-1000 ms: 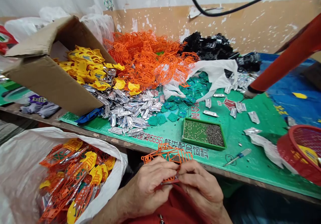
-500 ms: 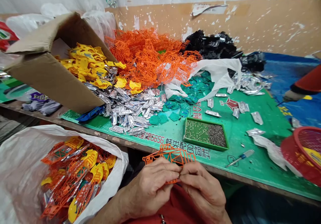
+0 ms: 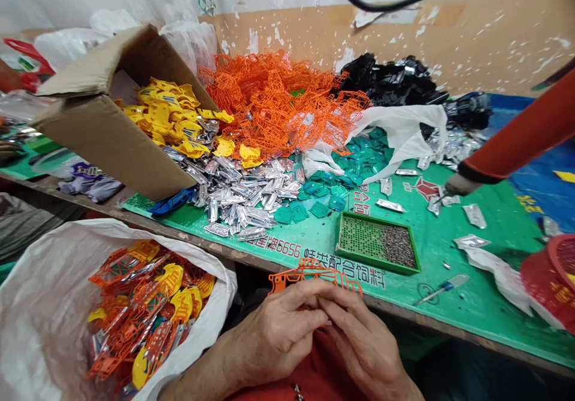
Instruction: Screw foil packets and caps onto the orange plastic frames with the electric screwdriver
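My left hand point(image 3: 281, 329) and my right hand point(image 3: 362, 347) meet in front of my red top, just below the table edge. Both grip an orange plastic lattice frame point(image 3: 314, 272), and my fingers hide its lower part. Left of my left hand stands an open white sack point(image 3: 49, 329) full of orange, yellow and silver parts. Loose piles lie on the green table mat point(image 3: 453, 251) ahead: orange lattice frames point(image 3: 274, 102), silver pieces point(image 3: 242, 203) and teal pieces point(image 3: 359, 164).
A cardboard box point(image 3: 108, 131) lies tilted, spilling yellow parts point(image 3: 168, 114). A green tray of small metal pins point(image 3: 377, 242) and a small screwdriver point(image 3: 444, 288) sit near the table edge. A co-worker's orange-red sleeve point(image 3: 516, 134) reaches in from the right, near a red basket point(image 3: 550, 281).
My fingers have closed further over the orange frame, hiding more of its lower part. The co-worker's sleeve has reached farther left over the table. The whole view has shifted slightly.
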`<state>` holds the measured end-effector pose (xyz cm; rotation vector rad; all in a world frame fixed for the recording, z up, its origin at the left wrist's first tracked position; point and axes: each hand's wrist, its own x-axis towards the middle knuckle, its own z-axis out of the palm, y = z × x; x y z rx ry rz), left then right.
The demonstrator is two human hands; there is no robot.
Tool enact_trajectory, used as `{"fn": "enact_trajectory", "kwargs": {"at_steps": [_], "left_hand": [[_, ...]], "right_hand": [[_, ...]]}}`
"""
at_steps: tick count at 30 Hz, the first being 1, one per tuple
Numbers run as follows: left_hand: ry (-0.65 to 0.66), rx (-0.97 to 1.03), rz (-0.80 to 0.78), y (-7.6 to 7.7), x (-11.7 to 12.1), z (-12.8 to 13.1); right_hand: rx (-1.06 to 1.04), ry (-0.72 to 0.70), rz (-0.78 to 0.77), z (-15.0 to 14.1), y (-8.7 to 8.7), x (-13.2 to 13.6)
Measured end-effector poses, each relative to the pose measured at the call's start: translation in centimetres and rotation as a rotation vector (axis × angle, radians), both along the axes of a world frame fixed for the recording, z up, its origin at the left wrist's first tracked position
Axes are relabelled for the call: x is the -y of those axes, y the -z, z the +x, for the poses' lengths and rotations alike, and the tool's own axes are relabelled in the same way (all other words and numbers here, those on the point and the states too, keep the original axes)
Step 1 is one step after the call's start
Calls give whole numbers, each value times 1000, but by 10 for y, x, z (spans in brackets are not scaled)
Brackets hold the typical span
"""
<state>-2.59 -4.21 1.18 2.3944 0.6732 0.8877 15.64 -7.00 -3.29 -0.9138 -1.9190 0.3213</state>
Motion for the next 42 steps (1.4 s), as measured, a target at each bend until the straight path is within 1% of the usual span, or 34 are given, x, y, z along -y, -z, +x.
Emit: {"fn": "enact_trajectory", "kwargs": {"at_steps": [2, 4, 6, 8, 10, 12, 15, 20, 25, 29, 31, 33, 37, 42], "left_hand": [[-46, -42, 62, -1, 3, -2], [-142, -41, 164, -2, 7, -5], [-258, 12, 279, -2, 12, -10], [-354, 36, 356, -1, 15, -13], [-413, 14, 378, 0, 16, -14], [-437, -7, 373, 1, 15, -12], [-428, 30, 362, 2, 12, -7], [-374, 91, 291, 6, 10, -1], [-326, 108, 257, 10, 9, -1], [-308, 87, 229, 5, 6, -2], [-295, 64, 224, 3, 6, -2], [-275, 51, 216, 4, 6, -2], [-248, 66, 188, 4, 7, -1], [-222, 16, 74, -6, 10, -1]], "right_hand": [[-56, -1, -51, 1, -1, 0], [-111, 51, -71, 3, -5, 0], [-147, 98, -60, 4, -10, 0], [-179, 114, -37, 4, -13, 0], [-202, 112, -23, 2, -13, 0], [-219, 108, -9, 0, -11, 0], [-248, 104, 1, -1, -6, 2], [-250, 103, -40, 3, 3, 4], [-219, 89, -26, 6, -3, 1], [-196, 62, -15, 4, -8, -3], [-218, 60, -16, 2, -8, -3], [-259, 63, -54, -1, -6, -2], [-327, 108, -121, -7, 0, 1], [-394, 175, -163, -11, 4, 4]]}}
